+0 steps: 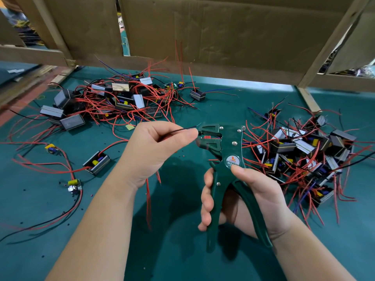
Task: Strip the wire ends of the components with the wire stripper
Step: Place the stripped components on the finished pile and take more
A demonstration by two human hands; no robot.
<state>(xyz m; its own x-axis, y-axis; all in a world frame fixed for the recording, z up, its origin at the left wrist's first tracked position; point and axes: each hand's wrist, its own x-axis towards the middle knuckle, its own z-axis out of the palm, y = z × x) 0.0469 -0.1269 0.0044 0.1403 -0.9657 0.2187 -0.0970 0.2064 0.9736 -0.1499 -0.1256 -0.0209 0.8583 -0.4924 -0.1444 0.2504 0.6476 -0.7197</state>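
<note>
My right hand [249,197] grips the two handles of a dark green wire stripper [227,159], held upright over the green table with its jaws pointing left. My left hand [156,147] pinches a thin black wire [180,129] between thumb and forefinger, and the wire's tip sits right at the stripper's jaws. Red wires [149,199] hang down below my left hand. The component they belong to is hidden by that hand.
A tangled pile of small boxed components with red and black wires [121,98] lies at the back left, another pile [300,151] at the right. Single components [96,162] lie at the left. Cardboard panels [223,29] and wooden slats wall the back of the table [182,260].
</note>
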